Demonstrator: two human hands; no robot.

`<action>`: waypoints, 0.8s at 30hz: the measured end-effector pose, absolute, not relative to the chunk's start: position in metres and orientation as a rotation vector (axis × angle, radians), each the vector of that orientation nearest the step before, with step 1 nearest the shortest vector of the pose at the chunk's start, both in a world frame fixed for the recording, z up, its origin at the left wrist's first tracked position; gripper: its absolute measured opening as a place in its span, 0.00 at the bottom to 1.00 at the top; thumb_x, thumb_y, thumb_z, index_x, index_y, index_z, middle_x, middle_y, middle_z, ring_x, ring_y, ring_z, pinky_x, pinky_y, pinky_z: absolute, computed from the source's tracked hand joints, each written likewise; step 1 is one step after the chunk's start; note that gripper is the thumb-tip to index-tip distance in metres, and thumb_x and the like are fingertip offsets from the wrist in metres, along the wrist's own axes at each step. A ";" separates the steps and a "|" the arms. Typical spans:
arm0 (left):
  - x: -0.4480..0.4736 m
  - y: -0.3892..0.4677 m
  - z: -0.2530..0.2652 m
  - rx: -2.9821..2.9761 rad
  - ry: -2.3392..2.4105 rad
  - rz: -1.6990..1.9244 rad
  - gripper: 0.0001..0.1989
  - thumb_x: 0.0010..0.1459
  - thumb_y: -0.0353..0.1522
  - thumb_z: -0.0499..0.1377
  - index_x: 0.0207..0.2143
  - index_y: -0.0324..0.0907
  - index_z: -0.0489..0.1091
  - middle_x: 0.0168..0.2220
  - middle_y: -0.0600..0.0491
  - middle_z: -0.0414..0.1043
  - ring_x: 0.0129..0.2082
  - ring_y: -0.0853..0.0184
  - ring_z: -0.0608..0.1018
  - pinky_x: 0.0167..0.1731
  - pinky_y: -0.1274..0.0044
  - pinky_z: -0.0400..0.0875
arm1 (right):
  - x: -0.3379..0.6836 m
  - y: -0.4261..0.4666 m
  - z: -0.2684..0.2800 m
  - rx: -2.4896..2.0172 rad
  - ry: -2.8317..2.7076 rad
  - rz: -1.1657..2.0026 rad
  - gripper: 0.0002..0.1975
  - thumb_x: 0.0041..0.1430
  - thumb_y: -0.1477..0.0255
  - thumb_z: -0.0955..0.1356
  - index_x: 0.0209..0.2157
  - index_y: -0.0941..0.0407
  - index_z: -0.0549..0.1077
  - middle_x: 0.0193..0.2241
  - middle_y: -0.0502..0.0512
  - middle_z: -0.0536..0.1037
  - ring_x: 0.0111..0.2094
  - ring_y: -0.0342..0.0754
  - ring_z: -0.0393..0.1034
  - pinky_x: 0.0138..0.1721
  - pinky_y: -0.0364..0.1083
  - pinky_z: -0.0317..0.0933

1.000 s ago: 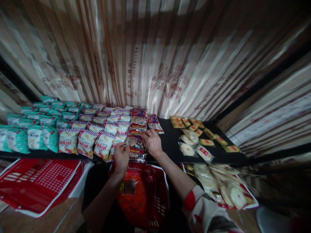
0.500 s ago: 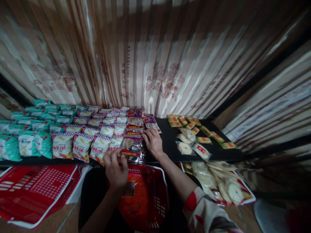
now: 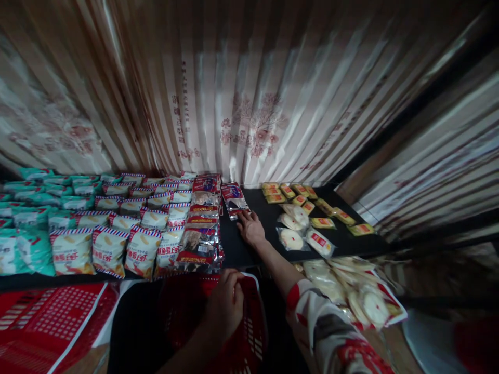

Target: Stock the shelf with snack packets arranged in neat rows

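Note:
My right hand (image 3: pixel 251 229) is stretched over the black shelf, fingers spread, its fingertips at the lower edge of a dark red snack packet (image 3: pixel 234 198). To its left lies an overlapping row of similar packets (image 3: pixel 198 241) with clear windows. My left hand (image 3: pixel 228 298) is curled over the far rim of a red plastic basket (image 3: pixel 253 322) in front of me. Whatever its fingers close on is hidden. White shrimp snack bags (image 3: pixel 145 252) with striped tops stand in rows left of the packets.
Teal bags (image 3: pixel 37 249) fill the left of the shelf (image 3: pixel 265 249). Small yellow packs (image 3: pixel 323 223) and wrapped white round pieces (image 3: pixel 291 239) lie at right. Below are another red basket (image 3: pixel 50 322) and a tray of packaged goods (image 3: pixel 370 306). A curtain (image 3: pixel 249 78) hangs behind.
My right hand has moved off the packet row to the separate packet. My left hand has dropped from the row's front to the basket. Orange contents seen there before no longer show.

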State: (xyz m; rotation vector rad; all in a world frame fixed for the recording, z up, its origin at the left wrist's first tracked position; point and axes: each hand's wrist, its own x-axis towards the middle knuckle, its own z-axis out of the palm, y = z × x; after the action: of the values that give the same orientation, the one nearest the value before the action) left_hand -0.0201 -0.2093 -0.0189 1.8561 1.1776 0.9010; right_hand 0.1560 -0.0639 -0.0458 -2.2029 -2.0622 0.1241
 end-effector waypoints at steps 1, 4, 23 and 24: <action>-0.017 -0.207 -0.021 1.832 1.179 0.888 0.13 0.54 0.22 0.47 0.36 0.42 0.68 0.37 0.50 0.71 0.39 0.67 0.75 0.41 0.74 0.70 | 0.156 -0.067 -0.046 -2.222 -2.046 0.118 0.22 0.61 0.65 0.59 0.57 0.52 0.61 0.58 0.55 0.62 0.59 0.54 0.49 0.55 0.53 0.48; -0.010 -0.204 -0.028 1.776 1.168 0.872 0.13 0.52 0.22 0.47 0.35 0.41 0.68 0.37 0.50 0.70 0.39 0.66 0.74 0.42 0.72 0.69 | 0.155 -0.085 -0.045 -2.215 -2.031 0.063 0.21 0.62 0.64 0.59 0.54 0.53 0.65 0.56 0.56 0.65 0.56 0.56 0.52 0.51 0.52 0.52; 0.017 -0.195 -0.059 0.396 1.172 0.822 0.12 0.53 0.34 0.62 0.37 0.37 0.65 0.37 0.46 0.71 0.33 0.66 0.77 0.38 0.72 0.74 | 0.166 -0.184 -0.049 -1.963 -1.824 -0.083 0.16 0.61 0.70 0.60 0.48 0.58 0.70 0.44 0.61 0.72 0.46 0.53 0.63 0.49 0.52 0.60; 0.020 -0.194 -0.058 0.374 1.158 0.815 0.12 0.52 0.34 0.62 0.36 0.36 0.66 0.37 0.45 0.71 0.32 0.67 0.77 0.39 0.72 0.74 | 0.165 -0.182 -0.049 -1.972 -1.853 -0.070 0.16 0.60 0.70 0.60 0.47 0.58 0.71 0.43 0.61 0.73 0.45 0.53 0.64 0.48 0.51 0.60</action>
State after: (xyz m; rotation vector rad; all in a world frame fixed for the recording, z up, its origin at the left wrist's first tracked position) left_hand 0.0203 -0.1942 -0.0581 0.3735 1.1583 0.8147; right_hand 0.1650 -0.1825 -0.0487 -1.9721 -1.8534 -0.0704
